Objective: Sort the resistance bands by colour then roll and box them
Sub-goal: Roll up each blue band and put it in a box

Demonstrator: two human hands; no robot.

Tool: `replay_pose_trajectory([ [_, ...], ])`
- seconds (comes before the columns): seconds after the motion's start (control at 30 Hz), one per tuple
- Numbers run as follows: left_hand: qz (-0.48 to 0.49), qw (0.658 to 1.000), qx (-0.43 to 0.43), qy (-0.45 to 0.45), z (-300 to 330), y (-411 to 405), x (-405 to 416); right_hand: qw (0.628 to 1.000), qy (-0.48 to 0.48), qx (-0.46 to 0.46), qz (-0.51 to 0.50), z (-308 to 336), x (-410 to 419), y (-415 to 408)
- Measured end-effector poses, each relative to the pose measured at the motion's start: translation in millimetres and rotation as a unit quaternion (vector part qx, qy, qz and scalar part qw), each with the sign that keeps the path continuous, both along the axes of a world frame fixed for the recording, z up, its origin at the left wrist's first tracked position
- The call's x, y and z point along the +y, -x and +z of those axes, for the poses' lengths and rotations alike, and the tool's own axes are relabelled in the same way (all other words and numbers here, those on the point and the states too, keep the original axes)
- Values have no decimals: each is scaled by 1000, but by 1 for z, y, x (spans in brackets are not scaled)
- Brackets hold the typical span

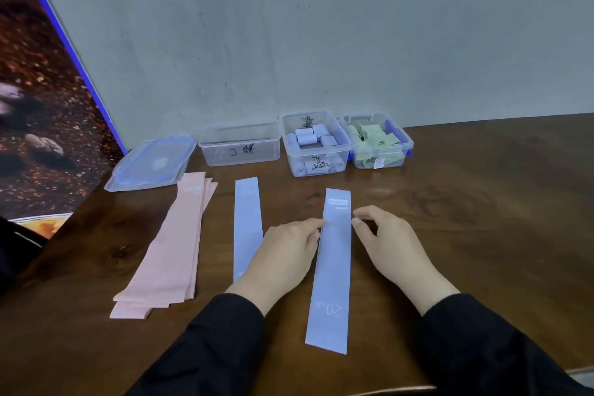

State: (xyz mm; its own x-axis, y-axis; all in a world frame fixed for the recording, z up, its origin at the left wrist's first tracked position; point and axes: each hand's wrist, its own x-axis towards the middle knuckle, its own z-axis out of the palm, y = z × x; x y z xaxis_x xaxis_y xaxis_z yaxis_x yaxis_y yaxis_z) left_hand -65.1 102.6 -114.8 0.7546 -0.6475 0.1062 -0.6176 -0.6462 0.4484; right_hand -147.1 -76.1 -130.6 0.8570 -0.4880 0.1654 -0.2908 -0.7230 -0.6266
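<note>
A pale blue resistance band marked "20 LB" lies flat and lengthwise on the brown table. My left hand touches its left edge with the fingertips, and my right hand touches its right edge, thumb and forefinger close together. A second blue band lies flat to the left, partly under my left hand. Several pink bands lie stacked further left. At the back stand three clear boxes: an empty one, one with rolled blue bands and one with green bands.
A clear lid with blue clips lies at the back left beside the empty box. A grey wall rises right behind the boxes. A dark patterned panel leans at the left. Bare table surface stretches to the right.
</note>
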Motion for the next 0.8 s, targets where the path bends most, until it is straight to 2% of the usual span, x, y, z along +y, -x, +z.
replay_pose_trajectory([
  [0.1,-3,1000,-15,-16,-4,-2,-4,999,41,26,19,-3,3,-1],
  [0.27,-52,998,21,-40,-2,-7,-18,993,65,78,58,-4,-3,-14],
  [0.4,-38,998,15,-42,0,-16,-28,997,42,53,29,-3,-12,-26],
  [0.5,-16,1000,-11,-5,4,-12,-21,996,57,54,39,-4,-14,-24],
  [0.63,-101,994,-38,2,-1,5,3,990,86,77,82,-14,-17,-28],
  [0.7,-131,991,-36,-3,-7,11,14,992,73,50,85,-14,-17,-27],
  [0.8,-152,988,-19,32,-11,16,29,991,1,-47,122,-4,-9,-13],
])
